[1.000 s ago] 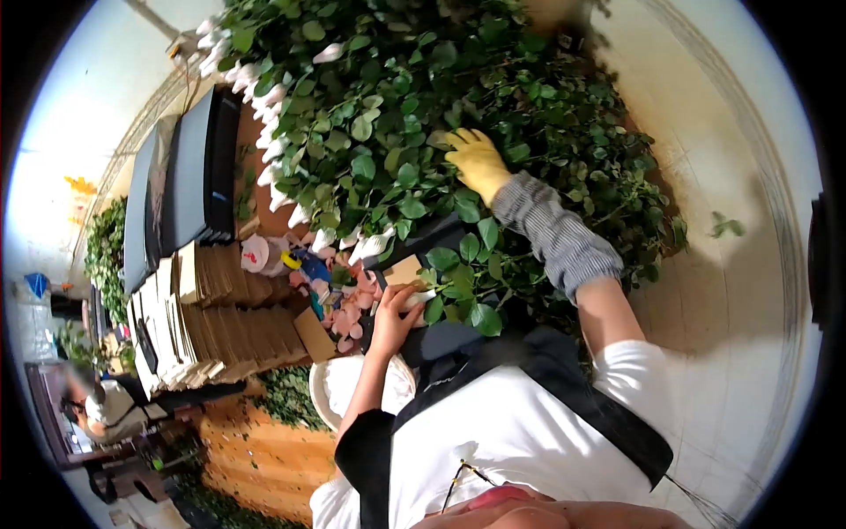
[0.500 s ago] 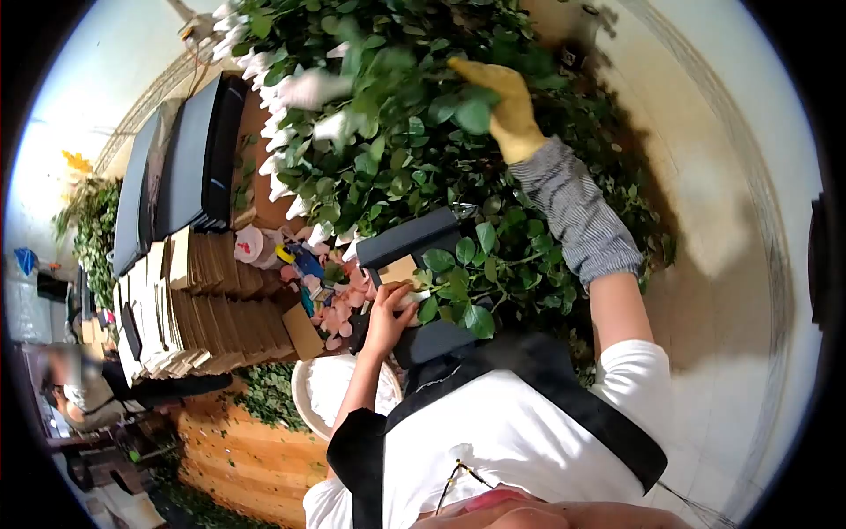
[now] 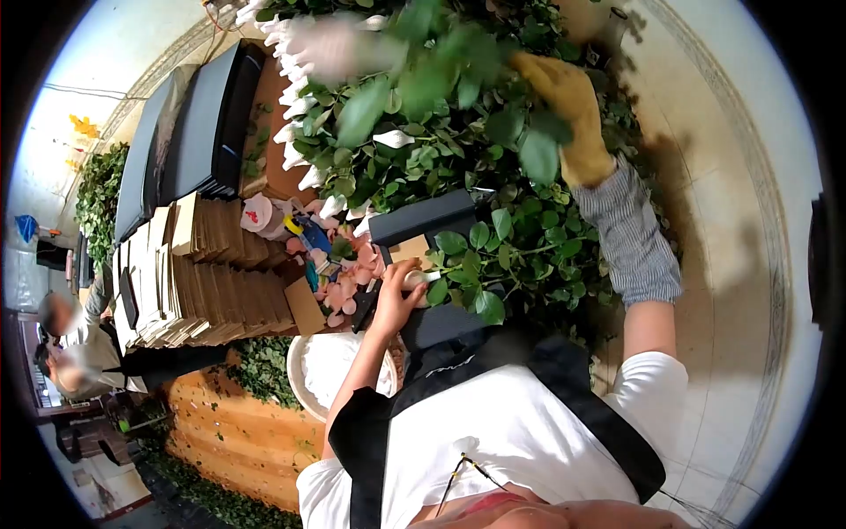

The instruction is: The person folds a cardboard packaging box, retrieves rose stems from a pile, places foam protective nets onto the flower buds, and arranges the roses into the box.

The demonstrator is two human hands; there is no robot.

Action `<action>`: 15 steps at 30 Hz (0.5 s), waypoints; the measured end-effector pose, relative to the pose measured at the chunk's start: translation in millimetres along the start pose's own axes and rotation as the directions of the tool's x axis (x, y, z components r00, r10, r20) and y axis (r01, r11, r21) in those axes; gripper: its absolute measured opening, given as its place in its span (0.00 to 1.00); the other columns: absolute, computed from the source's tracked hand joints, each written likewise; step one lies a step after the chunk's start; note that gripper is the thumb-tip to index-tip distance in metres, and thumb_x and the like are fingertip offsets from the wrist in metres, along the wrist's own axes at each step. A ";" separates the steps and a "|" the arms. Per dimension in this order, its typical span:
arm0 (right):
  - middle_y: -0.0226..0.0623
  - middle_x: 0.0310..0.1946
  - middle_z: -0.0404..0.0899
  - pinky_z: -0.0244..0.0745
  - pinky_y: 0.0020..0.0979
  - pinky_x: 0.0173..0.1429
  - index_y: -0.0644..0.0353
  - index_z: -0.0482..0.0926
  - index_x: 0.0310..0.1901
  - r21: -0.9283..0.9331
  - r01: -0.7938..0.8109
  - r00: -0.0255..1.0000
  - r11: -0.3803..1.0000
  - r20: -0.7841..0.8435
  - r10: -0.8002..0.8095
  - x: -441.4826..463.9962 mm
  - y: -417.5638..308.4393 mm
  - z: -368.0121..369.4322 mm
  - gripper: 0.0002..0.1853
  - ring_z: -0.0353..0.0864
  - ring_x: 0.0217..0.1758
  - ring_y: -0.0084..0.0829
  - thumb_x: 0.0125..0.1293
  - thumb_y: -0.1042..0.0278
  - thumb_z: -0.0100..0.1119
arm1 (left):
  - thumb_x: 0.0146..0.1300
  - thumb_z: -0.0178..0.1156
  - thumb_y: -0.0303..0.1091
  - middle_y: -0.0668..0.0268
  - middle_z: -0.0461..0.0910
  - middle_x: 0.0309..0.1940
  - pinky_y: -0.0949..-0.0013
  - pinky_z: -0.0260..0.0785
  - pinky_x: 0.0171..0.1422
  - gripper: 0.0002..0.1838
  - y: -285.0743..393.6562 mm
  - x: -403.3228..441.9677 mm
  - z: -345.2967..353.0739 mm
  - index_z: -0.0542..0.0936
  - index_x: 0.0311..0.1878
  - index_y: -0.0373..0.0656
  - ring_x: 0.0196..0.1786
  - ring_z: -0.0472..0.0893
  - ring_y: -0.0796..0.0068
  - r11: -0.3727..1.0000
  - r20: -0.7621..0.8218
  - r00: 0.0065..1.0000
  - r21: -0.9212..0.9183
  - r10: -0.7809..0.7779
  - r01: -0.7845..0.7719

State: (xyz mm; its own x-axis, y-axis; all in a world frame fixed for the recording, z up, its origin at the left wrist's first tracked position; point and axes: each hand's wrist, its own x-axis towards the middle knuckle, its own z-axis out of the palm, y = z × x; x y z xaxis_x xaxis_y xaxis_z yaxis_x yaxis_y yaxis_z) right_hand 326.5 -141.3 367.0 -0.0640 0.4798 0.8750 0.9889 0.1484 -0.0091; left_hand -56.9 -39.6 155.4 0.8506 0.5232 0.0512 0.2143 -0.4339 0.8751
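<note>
My bare left hand (image 3: pixel 399 298) has its fingers curled round the white-covered head of a rose (image 3: pixel 421 279). That rose's leafy stem stretches to the right, over the dark padded holder (image 3: pixel 423 218). My right hand (image 3: pixel 564 110), in a yellow glove with a grey knit cuff, is closed on the stem of another rose (image 3: pixel 449 66), smeared by motion, its pale head pointing left. Beneath it lies a thick pile of leafy roses (image 3: pixel 414 167) with white-wrapped heads along the left side. One loose white-wrapped head (image 3: pixel 394 138) rests on the leaves.
Stacked cardboard sheets (image 3: pixel 216 291) and dark panels (image 3: pixel 207 123) stand on the left. Fallen pink petals (image 3: pixel 344 291) and a tape roll (image 3: pixel 260 214) lie near my left hand. A white-lined basket (image 3: pixel 304 388) sits below. People (image 3: pixel 84 353) are at far left.
My right hand has moved to the right, carrying the rose with it. My left hand keeps its hold on the other rose. The whole view has shifted slightly.
</note>
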 end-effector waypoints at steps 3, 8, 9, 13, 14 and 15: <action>0.35 0.35 0.84 0.78 0.40 0.39 0.54 0.82 0.49 0.187 -0.094 0.968 0.978 0.246 0.046 -31.6 -53.7 -3.8 0.13 0.84 0.36 0.31 0.73 0.58 0.53 | 0.62 0.69 0.26 0.57 0.77 0.56 0.61 0.70 0.63 0.21 -12.1 0.9 3.7 0.77 0.58 0.40 0.59 0.77 0.55 1.000 0.007 1.000 0.031 0.003 -0.004; 0.30 0.25 0.82 0.77 0.38 0.34 0.49 0.83 0.39 -0.253 -0.102 0.547 0.962 0.794 0.267 -170.3 -117.8 21.7 0.06 0.85 0.32 0.35 0.65 0.68 0.56 | 0.64 0.68 0.30 0.57 0.80 0.54 0.59 0.74 0.57 0.19 2.7 -2.8 -0.5 0.80 0.57 0.39 0.54 0.81 0.51 0.965 0.024 1.000 0.263 0.001 -0.007; 0.31 0.25 0.82 0.77 0.38 0.33 0.49 0.83 0.39 -0.338 -0.109 0.485 0.935 0.803 0.347 -179.6 -124.8 23.6 0.06 0.85 0.32 0.35 0.63 0.70 0.57 | 0.63 0.68 0.31 0.56 0.80 0.55 0.57 0.75 0.55 0.19 21.0 1.2 -4.4 0.81 0.57 0.38 0.51 0.82 0.51 0.970 0.067 0.998 0.244 0.004 -0.020; 0.32 0.28 0.81 0.76 0.39 0.43 0.50 0.82 0.34 -0.380 -0.309 0.599 0.872 0.634 0.489 -217.9 -146.9 51.2 0.06 0.83 0.38 0.37 0.58 0.71 0.57 | 0.56 0.71 0.35 0.54 0.75 0.56 0.54 0.69 0.63 0.17 20.2 7.7 -9.0 0.84 0.49 0.41 0.56 0.76 0.51 0.721 0.150 0.970 0.649 0.192 -0.243; 0.32 0.29 0.80 0.75 0.40 0.44 0.51 0.82 0.32 -0.321 -0.390 0.577 0.863 0.645 0.501 -239.5 -145.7 58.4 0.05 0.82 0.39 0.38 0.58 0.71 0.56 | 0.56 0.71 0.35 0.54 0.75 0.56 0.54 0.69 0.63 0.17 29.2 12.9 -11.3 0.84 0.49 0.41 0.56 0.76 0.51 0.718 0.152 0.970 0.652 0.192 -0.244; 0.32 0.33 0.82 0.77 0.41 0.45 0.54 0.82 0.34 -0.115 -0.570 0.637 0.813 0.563 0.526 -267.6 -141.1 61.6 0.07 0.83 0.41 0.42 0.55 0.74 0.57 | 0.54 0.71 0.35 0.53 0.74 0.57 0.53 0.68 0.64 0.18 40.1 19.2 -14.3 0.84 0.49 0.41 0.57 0.74 0.49 0.698 0.167 0.949 0.645 0.267 -0.310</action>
State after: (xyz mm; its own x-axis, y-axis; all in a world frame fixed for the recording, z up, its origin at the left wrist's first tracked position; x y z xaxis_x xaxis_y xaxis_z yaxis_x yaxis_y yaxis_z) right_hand 195.9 -237.3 104.3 0.4039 0.8709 0.2800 0.8563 -0.2521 -0.4508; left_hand -38.8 -36.5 198.3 0.9446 0.2587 0.2020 0.1961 -0.9384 0.2847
